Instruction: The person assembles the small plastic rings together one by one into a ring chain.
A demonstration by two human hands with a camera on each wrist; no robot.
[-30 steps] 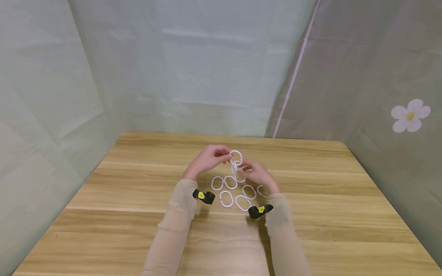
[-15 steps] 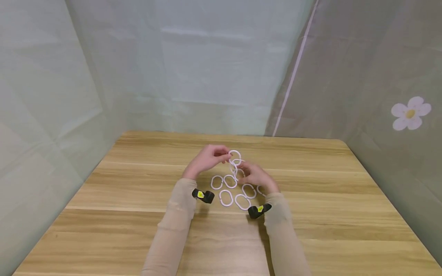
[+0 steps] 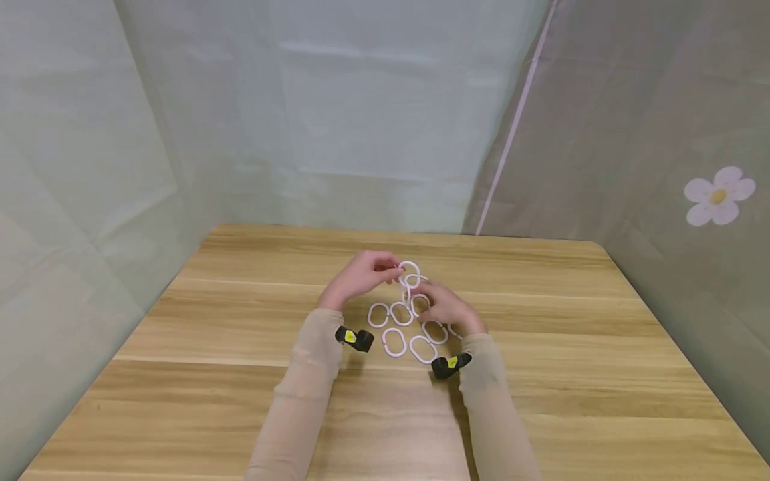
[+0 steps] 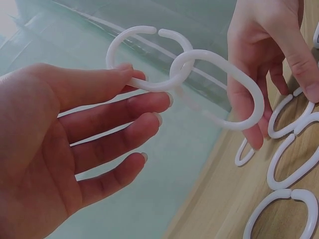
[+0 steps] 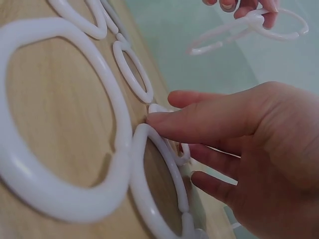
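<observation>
From my head view the light is soft and even, coming from above through the pale curtains, with no glare. The sleeves throw faint shadows on the desk (image 3: 541, 374). Its edges bow slightly near the corners. In the right wrist view the nearest rings (image 5: 60, 149) are blurred, and in the left wrist view the palm (image 4: 30, 164) is soft.

Place: small curtained recording booth | pale green translucent plastic sheeting (image 3: 337, 120) hangs on the walls | light wooden plank-grain tabletop (image 3: 571, 374) fills it | grey curtain with white flower print (image 3: 718, 195) at right
</observation>
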